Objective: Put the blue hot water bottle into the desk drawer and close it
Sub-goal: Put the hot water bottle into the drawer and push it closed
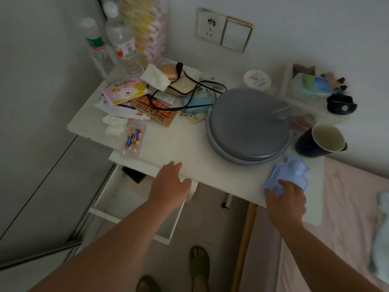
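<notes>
The blue hot water bottle (291, 172) lies flat on the white desk (189, 148) near its front right corner. My right hand (285, 200) rests on the bottle's near end, fingers curled onto it. The desk drawer (113, 199) stands pulled out below the desk's front left edge; a dark object lies at its back, the rest looks bare. My left hand (170, 184) hovers over the desk's front edge above the drawer, fingers spread, holding nothing.
A stack of grey round basins (248, 125) fills the desk's right middle. A dark cup (320, 142) stands right of it. Batteries (133, 139), packets, cables and bottles (120, 39) crowd the left and back. A pink bed (347, 207) lies to the right.
</notes>
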